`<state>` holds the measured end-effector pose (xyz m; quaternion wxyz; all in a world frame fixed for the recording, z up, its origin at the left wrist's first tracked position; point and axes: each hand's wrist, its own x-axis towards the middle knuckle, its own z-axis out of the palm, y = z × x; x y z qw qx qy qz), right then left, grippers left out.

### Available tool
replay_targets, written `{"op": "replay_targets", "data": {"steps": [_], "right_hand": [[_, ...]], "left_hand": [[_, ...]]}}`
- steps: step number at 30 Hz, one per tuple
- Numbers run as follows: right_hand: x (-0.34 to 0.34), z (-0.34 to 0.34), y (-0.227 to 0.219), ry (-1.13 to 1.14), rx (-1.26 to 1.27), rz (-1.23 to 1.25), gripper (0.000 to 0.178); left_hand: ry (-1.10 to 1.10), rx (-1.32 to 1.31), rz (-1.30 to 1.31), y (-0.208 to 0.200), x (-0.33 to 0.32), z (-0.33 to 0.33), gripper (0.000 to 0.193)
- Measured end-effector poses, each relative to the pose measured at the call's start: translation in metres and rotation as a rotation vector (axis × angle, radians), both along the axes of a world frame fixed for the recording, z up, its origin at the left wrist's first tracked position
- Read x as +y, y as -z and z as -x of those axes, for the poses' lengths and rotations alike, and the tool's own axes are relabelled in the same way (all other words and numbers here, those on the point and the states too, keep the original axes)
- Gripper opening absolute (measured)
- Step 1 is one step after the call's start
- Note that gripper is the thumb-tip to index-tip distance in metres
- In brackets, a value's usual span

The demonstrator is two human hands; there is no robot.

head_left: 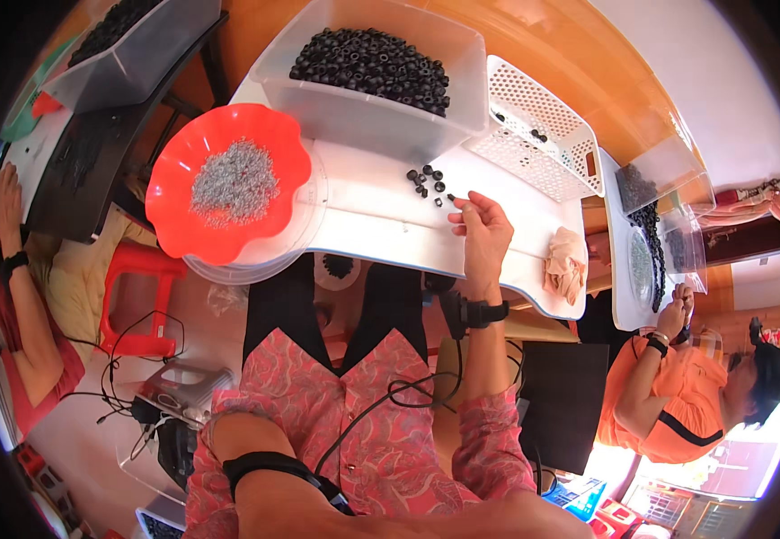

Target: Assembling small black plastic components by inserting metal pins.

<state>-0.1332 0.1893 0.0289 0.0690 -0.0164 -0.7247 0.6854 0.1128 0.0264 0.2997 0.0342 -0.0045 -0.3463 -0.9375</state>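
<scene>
My right hand (485, 232) is over the white table, thumb and index finger pinched on a small black part (451, 197); its exact form is too small to make out. Just left of those fingertips lie several loose black ring-like parts (422, 180). My left forearm (262, 438), with a black strap, bends toward the lower edge, and the fingers of that hand are hidden. A red scalloped bowl (167, 202) on the left holds a heap of small silvery metal pieces (235, 182). Behind the loose parts, a clear plastic bin (381, 112) contains many black ring-like parts (367, 67).
A white perforated basket (534, 148) with a few black parts stands at the back right. A crumpled beige cloth (566, 263) lies near the table's right end. Co-workers sit on both sides, one in orange (669, 395). A red stool (134, 296) and cables are at left.
</scene>
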Motion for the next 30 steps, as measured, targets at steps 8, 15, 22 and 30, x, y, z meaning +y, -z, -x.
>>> {"op": "replay_targets", "data": {"steps": [8,15,22,30], "right_hand": [[0.019,-0.007,0.021,0.152,0.069,-0.314,0.016],[0.012,-0.011,0.022,0.116,0.252,-0.479,0.012],[-0.013,-0.004,0.020,0.061,0.327,-0.648,0.012],[-0.024,0.001,0.018,0.054,0.314,-0.873,0.010]], "left_hand": [[0.495,0.442,0.296,0.121,-0.044,0.060,0.042],[0.172,-0.326,0.199,0.219,-0.031,0.101,0.027],[0.096,-0.300,0.182,0.217,-0.044,0.129,0.023],[-0.046,-0.236,0.185,0.213,-0.066,0.135,0.024]]}}
